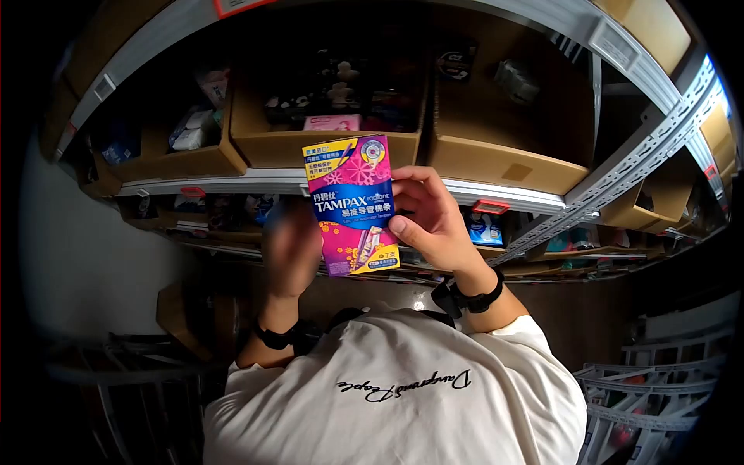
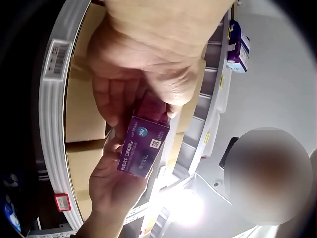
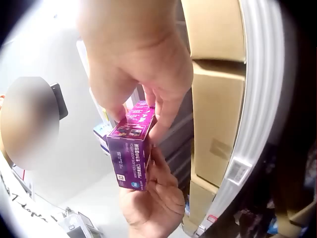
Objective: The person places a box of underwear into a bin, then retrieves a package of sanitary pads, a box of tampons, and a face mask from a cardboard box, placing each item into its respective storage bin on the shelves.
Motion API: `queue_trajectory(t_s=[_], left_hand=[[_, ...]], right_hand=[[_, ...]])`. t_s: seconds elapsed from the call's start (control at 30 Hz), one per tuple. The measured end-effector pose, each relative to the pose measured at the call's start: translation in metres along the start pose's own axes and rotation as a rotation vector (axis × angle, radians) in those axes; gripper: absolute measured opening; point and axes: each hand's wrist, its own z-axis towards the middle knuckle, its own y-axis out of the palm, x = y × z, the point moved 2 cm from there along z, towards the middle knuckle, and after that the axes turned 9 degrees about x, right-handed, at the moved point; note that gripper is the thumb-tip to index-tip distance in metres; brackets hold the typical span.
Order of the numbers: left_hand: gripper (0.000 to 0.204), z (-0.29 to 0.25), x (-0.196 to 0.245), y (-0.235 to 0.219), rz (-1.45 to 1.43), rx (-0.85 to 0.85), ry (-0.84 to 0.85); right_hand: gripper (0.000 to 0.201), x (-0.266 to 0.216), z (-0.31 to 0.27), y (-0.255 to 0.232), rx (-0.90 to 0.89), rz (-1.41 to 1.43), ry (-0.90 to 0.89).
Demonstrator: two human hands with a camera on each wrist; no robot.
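Observation:
A purple and yellow Tampax tampon box stands upright before the chest in the head view, its printed front towards the head. My right hand holds it by the right edge, thumb at the front and fingers behind. In the right wrist view the right hand pinches the tampon box from above. Blurred by motion in the head view, my left hand is at the box's left edge. The left wrist view has the left hand with loosely bent fingers around the tampon box.
Cardboard bins on a metal shelf lie just ahead. One cardboard bin contains dark packs and a pink pack; the bin to its right has a small wrapped item. A loose carton stands low at left, by wire racks.

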Motion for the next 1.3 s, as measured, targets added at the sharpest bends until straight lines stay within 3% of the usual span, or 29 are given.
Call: queue_trajectory(t_s=[0.1,0.17,0.27,0.3,0.33,0.4,0.43,0.5,0.53,0.57,0.67,0.77,0.9,1.13,1.3], left_hand=[[0.029,0.002,0.007,0.004,-0.053,0.033,0.038],[0.038,0.0,0.009,-0.001,-0.134,0.097,0.017],[0.044,0.006,0.009,-0.023,-0.209,0.107,0.014],[0.044,0.003,0.001,-0.013,-0.224,0.14,0.02],[0.044,0.003,0.003,-0.012,-0.225,0.158,0.028],[0.045,0.002,-0.002,-0.016,-0.248,0.147,0.022],[0.045,0.002,-0.003,-0.019,-0.259,0.136,0.022],[0.046,0.0,0.001,-0.021,-0.267,0.139,0.023],[0.046,-0.006,-0.004,-0.012,-0.272,0.135,0.018],[0.046,-0.005,-0.005,-0.012,-0.278,0.136,0.026],[0.048,-0.008,-0.01,-0.01,-0.306,0.148,-0.008],[0.045,-0.006,-0.015,-0.013,-0.334,0.099,-0.009],[0.044,-0.003,-0.015,-0.01,-0.335,0.076,-0.004],[0.044,-0.002,-0.015,-0.016,-0.29,0.027,-0.005],[0.045,-0.003,-0.011,-0.019,-0.315,0.026,0.003]], right_hand=[[0.051,-0.005,0.012,0.002,0.007,-0.047,0.036],[0.046,-0.034,0.033,-0.002,-0.014,-0.565,-0.269],[0.045,-0.059,0.091,0.0,0.065,-1.049,-0.455],[0.047,-0.062,0.1,-0.019,0.089,-1.238,-0.511],[0.047,-0.062,0.116,-0.025,0.088,-1.246,-0.509],[0.057,-0.045,0.142,-0.037,0.059,-1.735,-0.202],[0.057,-0.037,0.146,-0.038,0.056,-1.741,-0.201],[0.071,-0.024,0.155,-0.04,0.134,-1.964,-0.01],[0.077,-0.02,0.151,-0.049,0.137,-1.997,0.11],[0.077,-0.021,0.156,-0.049,0.138,-2.003,0.101],[0.06,-0.021,0.165,-0.045,-0.004,-2.074,0.446],[0.056,-0.02,0.167,-0.045,-0.118,-2.091,0.437],[0.057,-0.036,0.167,-0.029,-0.272,-2.062,0.627],[0.042,-0.021,0.172,-0.018,-0.196,-2.196,0.576],[0.034,-0.024,0.174,-0.012,-0.252,-2.238,0.59]])
